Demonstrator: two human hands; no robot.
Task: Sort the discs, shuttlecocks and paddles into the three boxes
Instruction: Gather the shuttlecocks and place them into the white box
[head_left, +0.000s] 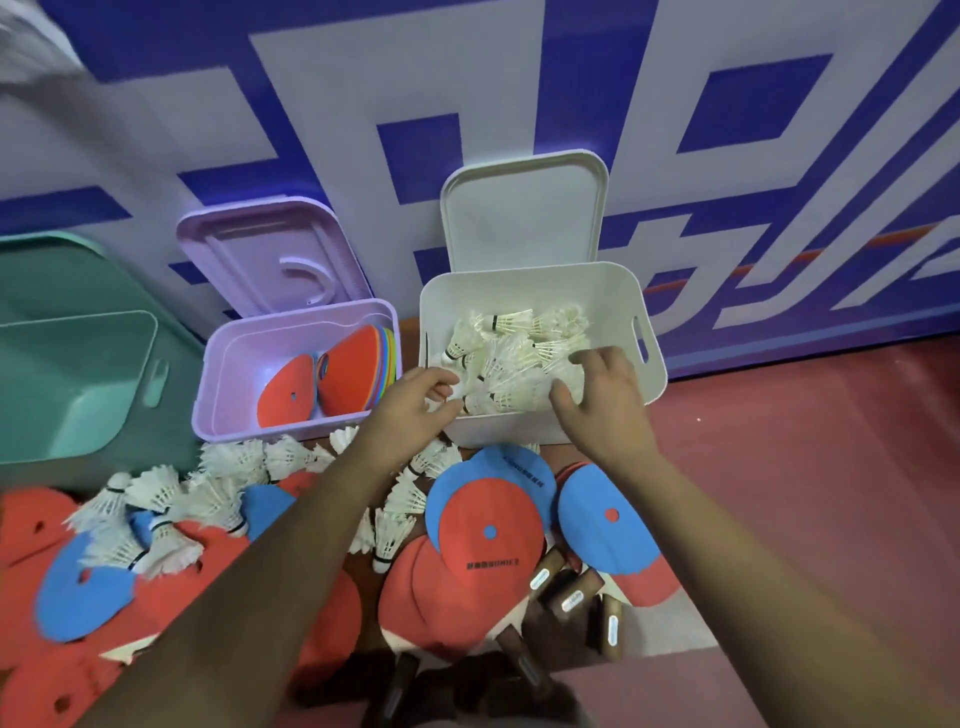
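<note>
The white box (652, 306) holds a heap of white shuttlecocks (511, 358). My left hand (410, 410) is at its front-left corner, fingers curled around a shuttlecock (457, 394) just inside the rim. Over the right side of the heap, my right hand (602, 389) has its fingers spread and bent, touching the feathers. The purple box (218, 410) to the left holds red and coloured discs (296, 395). The green box (78, 395) at far left holds nothing I can see. Loose shuttlecocks (223, 483), blue and red discs (488, 514) and red paddles (447, 597) lie mixed on the floor in front.
All three boxes stand against a blue-and-white wall with their lids (524, 213) leaning open behind them. Paddle handles (571, 597) stick out at the lower right of the pile. Red floor (805, 493) stretches to the right.
</note>
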